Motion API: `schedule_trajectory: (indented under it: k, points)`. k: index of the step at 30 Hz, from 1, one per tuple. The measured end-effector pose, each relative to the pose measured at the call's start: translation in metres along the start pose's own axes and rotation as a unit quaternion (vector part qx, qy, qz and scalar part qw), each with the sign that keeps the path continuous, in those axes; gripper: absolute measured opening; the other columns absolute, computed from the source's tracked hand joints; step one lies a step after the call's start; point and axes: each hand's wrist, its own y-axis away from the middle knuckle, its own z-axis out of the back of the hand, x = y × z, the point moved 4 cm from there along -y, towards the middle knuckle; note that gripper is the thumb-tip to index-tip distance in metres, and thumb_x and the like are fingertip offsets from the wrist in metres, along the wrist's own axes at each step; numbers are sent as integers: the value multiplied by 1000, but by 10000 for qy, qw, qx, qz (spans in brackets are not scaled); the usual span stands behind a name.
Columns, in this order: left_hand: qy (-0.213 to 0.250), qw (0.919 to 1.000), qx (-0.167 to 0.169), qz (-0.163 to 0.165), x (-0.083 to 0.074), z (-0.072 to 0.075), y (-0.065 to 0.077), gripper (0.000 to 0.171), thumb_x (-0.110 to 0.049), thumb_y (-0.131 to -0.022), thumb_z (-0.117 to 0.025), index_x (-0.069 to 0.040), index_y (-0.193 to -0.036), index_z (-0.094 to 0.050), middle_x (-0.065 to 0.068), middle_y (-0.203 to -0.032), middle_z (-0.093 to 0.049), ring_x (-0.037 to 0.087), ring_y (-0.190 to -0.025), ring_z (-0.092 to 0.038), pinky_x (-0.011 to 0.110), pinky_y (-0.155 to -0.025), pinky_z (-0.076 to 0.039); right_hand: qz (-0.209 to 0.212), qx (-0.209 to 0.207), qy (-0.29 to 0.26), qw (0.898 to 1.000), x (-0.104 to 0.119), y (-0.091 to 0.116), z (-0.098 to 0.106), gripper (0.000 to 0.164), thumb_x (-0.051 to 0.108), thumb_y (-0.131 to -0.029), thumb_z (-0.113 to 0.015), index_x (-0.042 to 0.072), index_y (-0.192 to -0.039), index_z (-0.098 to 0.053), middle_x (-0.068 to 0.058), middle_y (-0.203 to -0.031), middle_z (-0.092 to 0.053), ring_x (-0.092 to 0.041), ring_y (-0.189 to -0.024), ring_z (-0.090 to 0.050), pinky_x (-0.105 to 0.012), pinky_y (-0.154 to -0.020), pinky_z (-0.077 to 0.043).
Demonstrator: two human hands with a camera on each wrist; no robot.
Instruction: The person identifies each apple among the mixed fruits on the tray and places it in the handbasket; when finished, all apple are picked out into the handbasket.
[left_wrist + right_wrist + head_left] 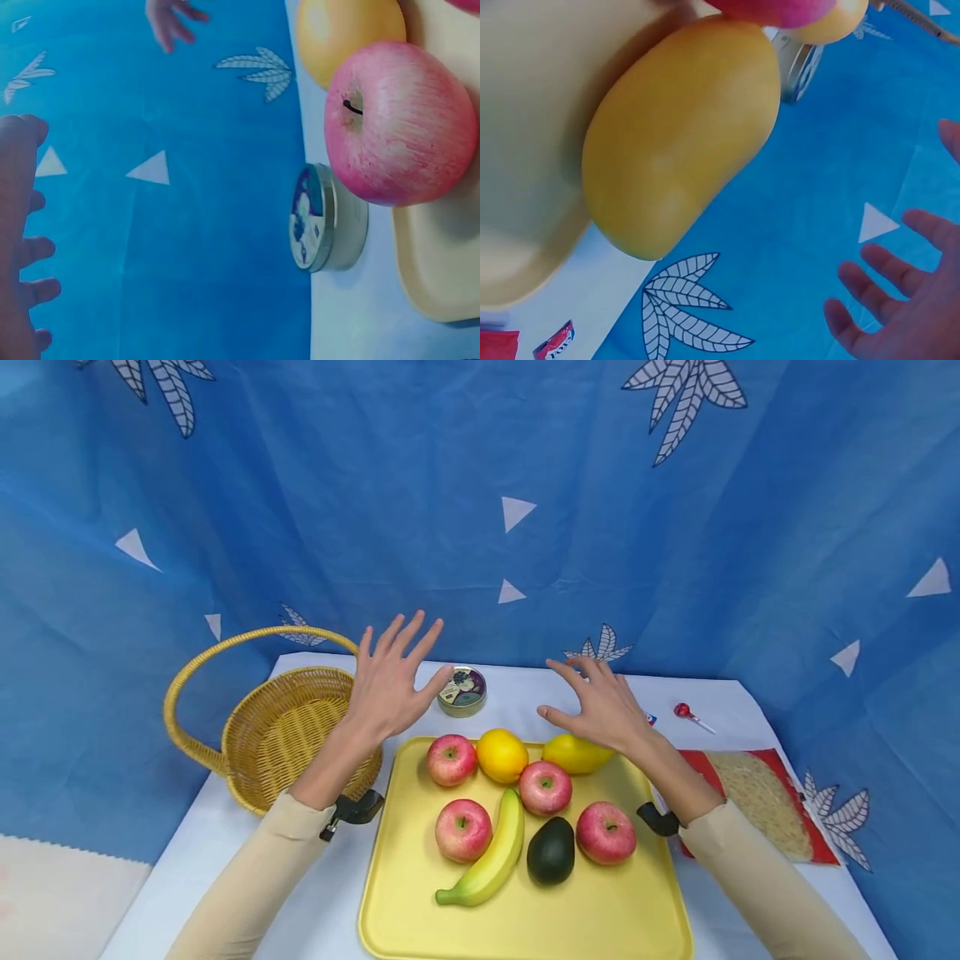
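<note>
My left hand (390,689) is raised with fingers spread, between the wicker basket (247,731) and the round tin (462,692). Above the back right of the yellow tray (615,918), my right hand (600,706) hovers with loosely bent fingers, holding nothing. It partly covers a yellow mango (573,753) in the head view. On the tray lie several apples (462,831), an orange (502,756), a banana (491,864) and a dark avocado (551,852). The left wrist view shows one apple (405,124) close up; the mango (682,135) fills much of the right wrist view.
Right of the tray lies a red-edged clear packet (765,802), partly behind my right forearm. A red lollipop (684,711) lies farther back. A small red and blue wrapper (553,341) sits near the tray's corner. Blue patterned cloth (480,527) hangs behind the white table (525,689).
</note>
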Motion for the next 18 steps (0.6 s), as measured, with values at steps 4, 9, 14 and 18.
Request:
schedule_trajectory:
  k: [4, 9, 14, 18]
  points:
    - [239, 9994, -259, -44, 3, 8, 10, 68, -64, -100, -39, -34, -160, -26, 1, -166, -25, 31, -152, -24, 61, -121, -11, 142, 178, -169, 9996, 6, 10, -2, 78, 73, -87, -57, 30, -151, -46, -11, -142, -49, -33, -123, -50, -62, -101, -41]
    - [493, 9969, -608, -115, 4, 14, 16, 65, -60, -100, -43, -30, -158, -34, 3, -164, -32, 32, -148, -31, 60, -118, -19, 342, 472, -236, 9980, 9, 25, -4, 74, 70, -88, -60, 31, -150, -48, -8, -138, -53, -30, -117, -54, -58, -99, -46]
    - [707, 9930, -916, -226, 3, 20, 20, 62, -54, -100, -48, -28, -156, -40, 5, -161, -38, 34, -145, -36, 60, -115, -24, 512, 820, -393, 9945, 12, 34, -6, 70, 61, -88, -68, 34, -149, -48, -3, -135, -55, -26, -114, -57, -52, -90, -54]
    - [798, 9899, -1130, -308, 2, 30, 24, 59, -50, -100, -52, -27, -154, -43, 5, -158, -42, 33, -144, -38, 60, -114, -26, 556, 1036, -430, 9921, 12, 40, -7, 68, 56, -87, -71, 35, -148, -50, 0, -132, -56, -23, -112, -58, -48, -88, -56]
